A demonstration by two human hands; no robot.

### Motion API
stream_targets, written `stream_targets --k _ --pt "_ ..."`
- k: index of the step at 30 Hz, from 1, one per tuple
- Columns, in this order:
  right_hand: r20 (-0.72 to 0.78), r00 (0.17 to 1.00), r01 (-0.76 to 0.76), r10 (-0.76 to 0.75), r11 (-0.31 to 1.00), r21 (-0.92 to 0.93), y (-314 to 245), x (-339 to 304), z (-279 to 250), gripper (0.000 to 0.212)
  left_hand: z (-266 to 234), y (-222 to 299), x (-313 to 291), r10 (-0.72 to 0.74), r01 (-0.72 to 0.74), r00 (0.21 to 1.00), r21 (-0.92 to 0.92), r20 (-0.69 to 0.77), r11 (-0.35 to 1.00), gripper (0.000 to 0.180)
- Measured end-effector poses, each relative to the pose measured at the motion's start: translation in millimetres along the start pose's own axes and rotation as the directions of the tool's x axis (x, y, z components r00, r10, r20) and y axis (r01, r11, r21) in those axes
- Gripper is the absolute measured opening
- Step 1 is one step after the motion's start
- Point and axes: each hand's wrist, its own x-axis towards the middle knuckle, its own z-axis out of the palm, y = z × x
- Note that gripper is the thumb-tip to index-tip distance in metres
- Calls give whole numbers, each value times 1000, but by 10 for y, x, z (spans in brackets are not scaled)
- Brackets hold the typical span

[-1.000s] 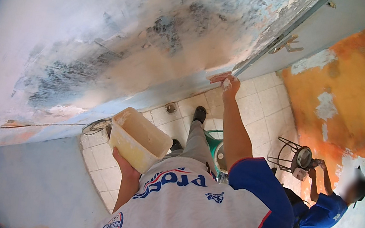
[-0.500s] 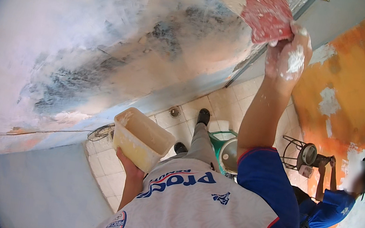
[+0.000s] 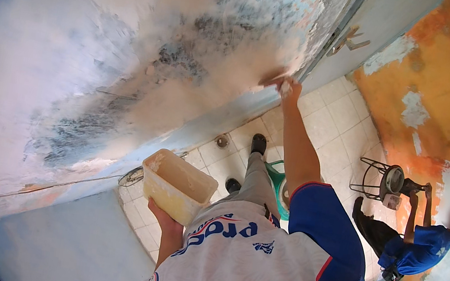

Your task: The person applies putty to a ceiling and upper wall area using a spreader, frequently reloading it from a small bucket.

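My left hand [image 3: 165, 220] supports a rectangular pale yellow plastic tub [image 3: 173, 198] in front of my body. Its inner walls are smeared with putty. Out at the end of my stretched arm, my right hand [image 3: 289, 88], white with putty, grips a putty spreader [image 3: 273, 77]. The spreader's blade lies against the patchy wall [image 3: 204, 88], low and close to the door frame. Blue-black patches show through thin, pale filler on this wall. The blade is seen nearly edge-on and slightly blurred.
A grey door [image 3: 387, 28] with a handle [image 3: 349, 41] adjoins the wall. By my feet stands a green stool [image 3: 276, 174] on white floor tiles. At right, a person in blue [image 3: 424, 249] works beside a metal-legged stool [image 3: 370, 180] and an orange wall [image 3: 448, 86].
My right hand has moved down and away from me, from held up near the camera to the wall by the door frame, spreader in grip. The tub stays in my left hand.
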Motion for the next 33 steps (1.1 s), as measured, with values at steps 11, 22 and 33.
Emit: stream_targets --k 11,22,33 --pt "169 800 483 -575 786 386 -4278 -886 630 21 116 -102 151 -55 71 987 -106 149 992 68" --pt "124 980 70 -153 860 506 -449 -15 -713 23 385 -73 37 -80 82 995 -26 61 996 68" --pt "24 821 571 -570 820 -47 -2902 764 66 34 635 -71 14 -16 11 988 39 151 999 67"
